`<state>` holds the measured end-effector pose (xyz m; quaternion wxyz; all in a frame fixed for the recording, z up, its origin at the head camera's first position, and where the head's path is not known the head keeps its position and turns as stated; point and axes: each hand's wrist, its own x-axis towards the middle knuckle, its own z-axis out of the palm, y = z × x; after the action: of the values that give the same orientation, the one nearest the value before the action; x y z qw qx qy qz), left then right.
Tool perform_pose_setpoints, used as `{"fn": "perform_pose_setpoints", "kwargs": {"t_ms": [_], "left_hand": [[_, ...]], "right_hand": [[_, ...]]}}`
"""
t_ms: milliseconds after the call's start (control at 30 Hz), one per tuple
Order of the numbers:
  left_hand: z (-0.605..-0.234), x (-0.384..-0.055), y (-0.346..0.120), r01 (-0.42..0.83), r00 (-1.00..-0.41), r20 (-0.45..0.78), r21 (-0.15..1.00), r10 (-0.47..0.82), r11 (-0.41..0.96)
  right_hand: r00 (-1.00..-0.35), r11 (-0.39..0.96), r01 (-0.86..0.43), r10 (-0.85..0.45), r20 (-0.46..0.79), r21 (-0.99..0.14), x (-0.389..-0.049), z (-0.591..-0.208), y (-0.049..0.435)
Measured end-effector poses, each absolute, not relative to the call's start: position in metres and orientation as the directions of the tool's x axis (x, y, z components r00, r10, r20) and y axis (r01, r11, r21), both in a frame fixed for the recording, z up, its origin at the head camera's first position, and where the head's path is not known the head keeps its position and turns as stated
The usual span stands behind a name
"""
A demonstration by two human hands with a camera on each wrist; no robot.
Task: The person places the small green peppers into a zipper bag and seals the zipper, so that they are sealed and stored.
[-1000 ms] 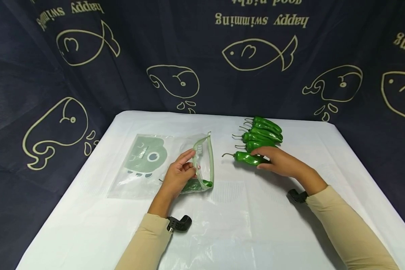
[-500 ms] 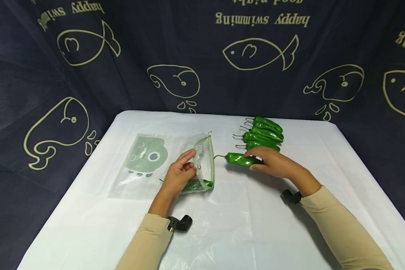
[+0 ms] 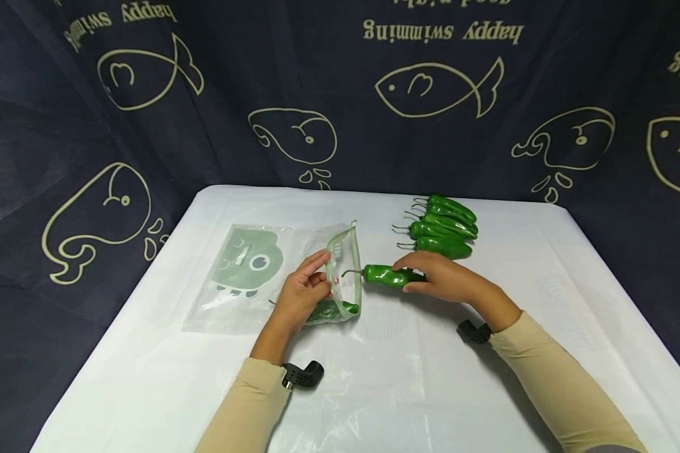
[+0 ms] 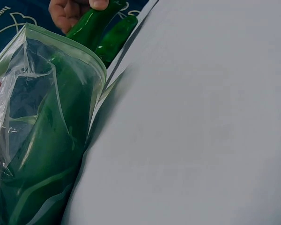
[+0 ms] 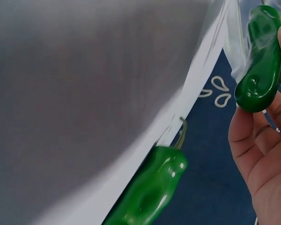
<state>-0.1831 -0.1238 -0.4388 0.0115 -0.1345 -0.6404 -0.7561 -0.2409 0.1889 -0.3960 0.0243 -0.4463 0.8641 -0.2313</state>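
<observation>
My left hand (image 3: 300, 292) pinches the upper side of a clear zip bag (image 3: 204, 318) near its mouth. The bag lies flat with a printed green cartoon animal, and its green-edged mouth (image 3: 357, 264) gapes toward the right. Inside, along the lower edge, rests a green pepper (image 3: 349, 307), partly hidden by the hand and plastic. With thumb and fingers, my right hand (image 3: 450, 278) grips another long green pepper (image 3: 381, 275) by its blunt end. That pepper's stem points left, at the bag's mouth. The right wrist view shows the held pepper (image 5: 260, 56) close to the plastic.
Several green peppers (image 3: 444, 228) lie in a row at the back right, stems to the left. A white cloth covers the table (image 3: 487, 390). Behind it hangs a dark blue curtain (image 3: 351, 151) with fish drawings. Black cameras sit on both wrists.
My right hand has carried its pepper leftward, away from the row, until the stem reaches the bag's mouth. The left hand and the bag have stayed in place.
</observation>
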Motion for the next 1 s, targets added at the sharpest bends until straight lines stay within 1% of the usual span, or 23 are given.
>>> {"fn": "perform_pose_setpoints", "kwargs": {"t_ms": [133,367,667,1000], "left_hand": [[-0.439,-0.183,-0.124,0.187,-0.965,0.216,0.965,0.150,-0.184],[-0.440,-0.184,-0.125,0.188,-0.962,0.220,0.964,0.161,-0.189],[-0.439,-0.183,-0.124,0.192,-0.962,0.225,0.961,0.157,-0.200],[-0.439,-0.183,-0.124,0.184,-0.964,0.217,0.963,0.157,-0.199]], "right_hand": [[-0.585,0.487,-0.773,-0.795,0.161,-0.406,-0.240,-0.397,0.180],[-0.585,0.507,-0.765,-0.805,0.098,-0.398,-0.237,-0.399,0.161],[-0.545,0.476,-0.798,-0.832,0.107,-0.370,-0.237,-0.402,0.140],[-0.529,0.470,-0.805,-0.845,0.079,-0.363,-0.239,-0.404,0.122]]}}
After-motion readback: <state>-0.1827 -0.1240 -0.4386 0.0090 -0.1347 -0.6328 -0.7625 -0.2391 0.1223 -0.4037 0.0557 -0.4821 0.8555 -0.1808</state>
